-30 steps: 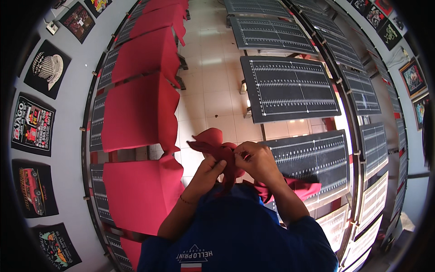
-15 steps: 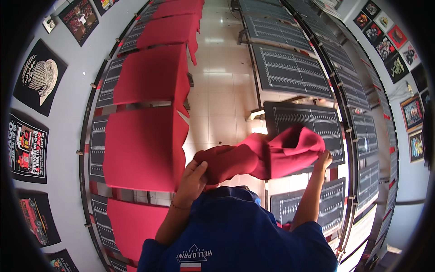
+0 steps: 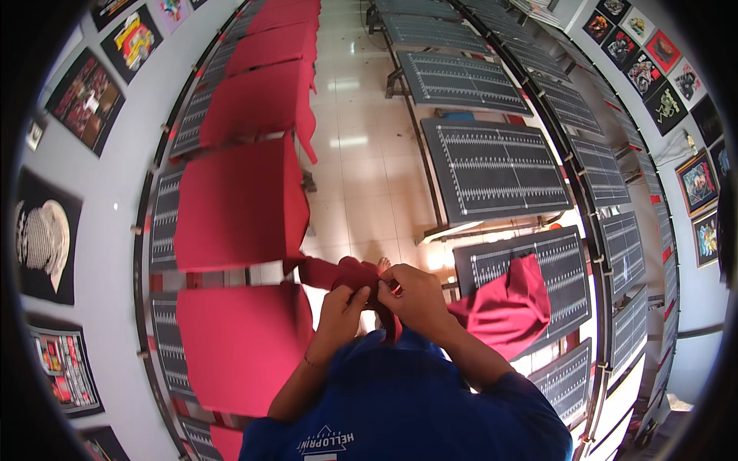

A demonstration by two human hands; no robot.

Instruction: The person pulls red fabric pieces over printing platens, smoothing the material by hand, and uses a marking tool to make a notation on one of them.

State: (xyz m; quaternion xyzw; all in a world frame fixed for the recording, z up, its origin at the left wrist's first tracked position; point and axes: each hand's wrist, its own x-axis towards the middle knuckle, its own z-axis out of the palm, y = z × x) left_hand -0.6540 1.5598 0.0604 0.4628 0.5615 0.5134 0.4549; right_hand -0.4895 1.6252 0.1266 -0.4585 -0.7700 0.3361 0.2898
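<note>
My left hand (image 3: pixel 340 316) pinches a bunched piece of red fabric (image 3: pixel 350 270) in front of my body, its fingers closed. Right beside it, my right hand (image 3: pixel 413 296) is closed on the same fabric, thumb and fingers together. One end of the cloth stretches left toward the covered boards, and a narrow part hangs below my hands. To the right, a crumpled red cloth (image 3: pixel 511 311) lies over a dark marked board (image 3: pixel 565 253). My right forearm hides whether it joins the piece in my hands.
On my left runs a row of boards covered with smooth red fabric panels (image 3: pixel 238 203). Dark boards with white ruled marks (image 3: pixel 500 169) line the right. A pale tiled floor (image 3: pixel 350 165) lies between the rows. Printed pictures (image 3: pixel 84 100) hang on the walls.
My right hand has come in from the right to meet my left hand. The fabric stretched between them is now bunched. The boards have shifted down in view.
</note>
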